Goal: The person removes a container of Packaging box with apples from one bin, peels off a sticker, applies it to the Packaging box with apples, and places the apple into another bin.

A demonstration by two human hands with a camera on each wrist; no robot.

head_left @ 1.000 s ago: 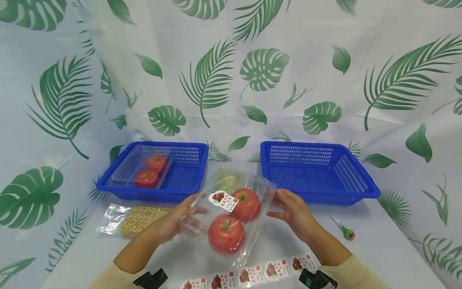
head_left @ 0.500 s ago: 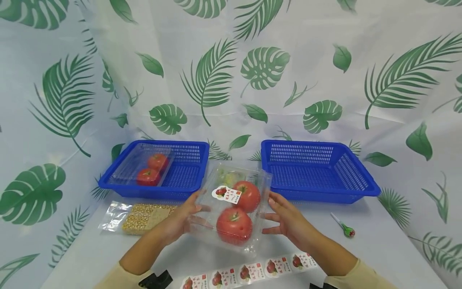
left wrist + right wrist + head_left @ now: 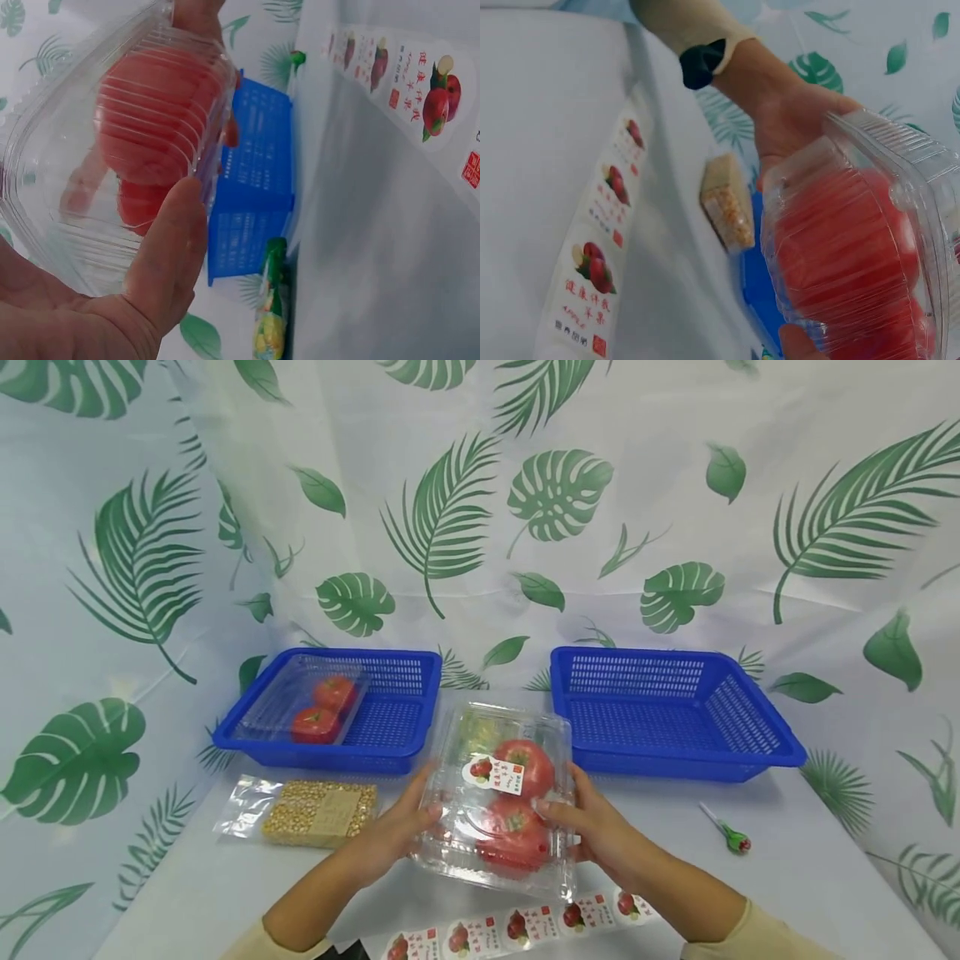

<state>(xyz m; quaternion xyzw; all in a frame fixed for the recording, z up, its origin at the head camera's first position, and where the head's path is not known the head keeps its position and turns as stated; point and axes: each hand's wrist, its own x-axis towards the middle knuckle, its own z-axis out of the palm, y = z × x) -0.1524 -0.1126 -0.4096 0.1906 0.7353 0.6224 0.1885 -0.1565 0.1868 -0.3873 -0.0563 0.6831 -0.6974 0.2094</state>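
Observation:
A clear plastic clamshell box with two red, apple-like fruits inside is held above the table. A white sticker printed with red apples lies on its lid. My left hand grips the box's left side, thumb on the plastic; the left wrist view shows the box's ridged wall close up. From the right, my right hand grips the other side with its thumb over the lid. Some of the fingers are hidden behind the box. Below the box lies a strip of apple stickers.
At the back left, a blue basket holds another clear box of red fruits. Another blue basket stands back right. A bag of corn kernels lies left, a lollipop right. A yellow-green packet lies behind the box.
The box has moved slightly right and turned to sit straighter, its lid now looking flatter. My right hand, beside the box with spread fingers before, now grips it with the thumb over the lid.

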